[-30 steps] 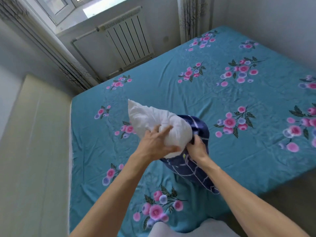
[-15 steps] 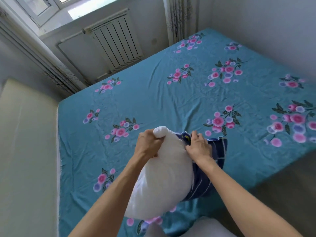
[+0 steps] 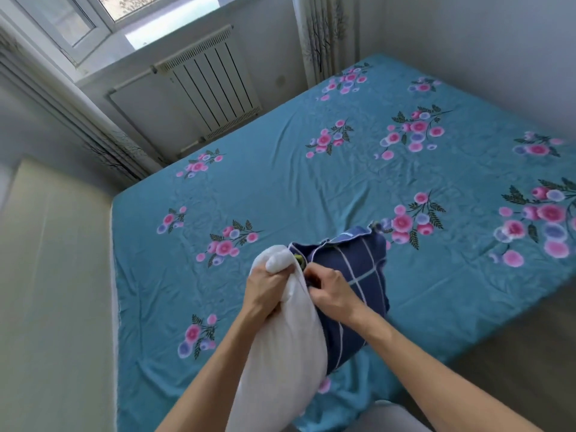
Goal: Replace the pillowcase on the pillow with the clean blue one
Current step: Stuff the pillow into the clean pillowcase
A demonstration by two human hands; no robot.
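White pillow (image 3: 280,353) upright, gripped corner pointing up.

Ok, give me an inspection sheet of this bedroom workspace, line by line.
Surface: bed covered by a teal floral sheet, lightly wrinkled.
Job's things: bare white pillow held upright over the bed's near edge; navy checked pillowcase bunched against its right side, not over it.
Clutter: nothing seen.
Hands: left hand grips the pillow's top corner; right hand pinches the pillowcase edge.
Cables: nothing seen.
Surroundings: white radiator under a window, curtains at the far corner, pale yellow padded surface left of the bed.
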